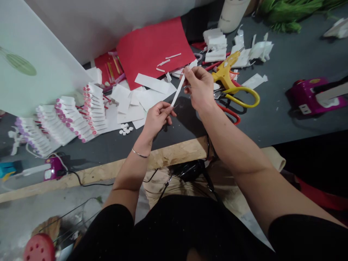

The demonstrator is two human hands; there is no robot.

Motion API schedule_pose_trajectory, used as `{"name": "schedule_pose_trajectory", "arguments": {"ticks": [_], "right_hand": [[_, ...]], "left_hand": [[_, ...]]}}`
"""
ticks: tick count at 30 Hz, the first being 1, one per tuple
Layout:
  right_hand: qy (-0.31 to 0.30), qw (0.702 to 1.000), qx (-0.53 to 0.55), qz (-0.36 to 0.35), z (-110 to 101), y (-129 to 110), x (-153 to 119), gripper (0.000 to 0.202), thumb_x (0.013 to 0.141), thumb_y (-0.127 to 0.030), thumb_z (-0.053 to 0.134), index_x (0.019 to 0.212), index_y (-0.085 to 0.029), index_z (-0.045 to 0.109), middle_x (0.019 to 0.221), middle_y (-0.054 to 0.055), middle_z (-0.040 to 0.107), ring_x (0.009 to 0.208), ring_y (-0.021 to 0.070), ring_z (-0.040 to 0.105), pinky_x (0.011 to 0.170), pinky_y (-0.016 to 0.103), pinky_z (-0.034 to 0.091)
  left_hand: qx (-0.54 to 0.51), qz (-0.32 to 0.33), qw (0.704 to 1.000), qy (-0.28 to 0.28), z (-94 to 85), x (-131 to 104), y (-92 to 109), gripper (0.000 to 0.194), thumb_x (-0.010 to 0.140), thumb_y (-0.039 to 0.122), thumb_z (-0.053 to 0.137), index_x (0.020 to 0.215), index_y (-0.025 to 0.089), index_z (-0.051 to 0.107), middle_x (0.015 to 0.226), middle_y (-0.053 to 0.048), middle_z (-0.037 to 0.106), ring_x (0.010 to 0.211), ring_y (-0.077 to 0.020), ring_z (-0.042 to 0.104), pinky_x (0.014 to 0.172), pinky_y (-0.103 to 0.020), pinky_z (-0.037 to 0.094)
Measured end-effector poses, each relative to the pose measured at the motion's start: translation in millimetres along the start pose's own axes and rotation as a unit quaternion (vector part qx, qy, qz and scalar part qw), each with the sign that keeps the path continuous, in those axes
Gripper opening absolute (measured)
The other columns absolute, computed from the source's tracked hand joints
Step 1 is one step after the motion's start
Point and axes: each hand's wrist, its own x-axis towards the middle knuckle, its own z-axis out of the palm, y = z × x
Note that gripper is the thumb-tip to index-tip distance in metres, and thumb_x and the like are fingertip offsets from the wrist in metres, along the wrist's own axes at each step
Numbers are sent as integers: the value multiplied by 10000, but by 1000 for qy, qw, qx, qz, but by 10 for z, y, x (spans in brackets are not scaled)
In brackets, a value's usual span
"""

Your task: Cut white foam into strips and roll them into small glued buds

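A narrow white paper strip (178, 89) stretches at a slant between my two hands, above the dark table. My left hand (159, 117) pinches its lower end between thumb and fingers. At the upper end, my right hand (199, 86) grips the strip with its fingertips. Below my left hand's side lies a small cluster of white pellets (125, 129). White paper pieces (133, 107) overlap on the table left of the strip. Behind my hands is a red sheet (154, 45) with a few thin white scraps on it.
Rows of white paper pieces with pink and purple tips (94, 112) lie at left. Yellow-handled scissors (244, 96) and a yellow glue gun (225, 70) are right of my right hand. Purple power strips (312, 96) sit at both sides. A white bottle (232, 16) stands behind.
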Motion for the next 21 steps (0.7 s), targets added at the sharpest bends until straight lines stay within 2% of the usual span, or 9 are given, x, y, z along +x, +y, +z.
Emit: {"name": "schedule_pose_trajectory", "arguments": {"ticks": [5,10,14,18,21], "right_hand": [[-31,999,3,21,27,-4,-23,640,868,-890,640,900,-256,550,952,39,731,948,192,746,588,219,514],[-10,994,62,90,87,-134,-47,512,908,-699,777,891,-259,516,890,-8,718,859,141,758,597,193,556],[-20,989,72,126,53,-130,-7,397,906,-533,858,944,-271,562,823,-31,687,832,134,760,617,198,572],[-25,988,88,125,-49,-35,56,317,896,-409,870,1052,-300,616,866,-35,704,875,138,762,664,213,583],[-59,991,84,90,-94,-46,63,307,903,-426,834,1134,-348,646,917,-36,707,851,150,749,661,244,584]], "left_hand": [[22,-4,1000,-2,-20,22,-23,223,1023,163,630,807,185,682,600,34,673,407,-52,562,437,-201,342],[64,35,997,6,-30,-9,-25,243,1027,209,638,787,207,678,572,41,639,407,-56,530,433,-199,368],[82,57,995,1,-52,-36,9,220,983,247,694,767,209,682,518,54,583,395,-54,476,418,-191,349],[8,8,1000,-5,-70,-24,55,258,942,216,682,687,199,656,473,56,520,378,-46,410,394,-178,305],[-65,-51,997,-12,-81,-20,105,287,946,221,646,661,189,628,469,65,479,378,-27,365,397,-144,291]]}}
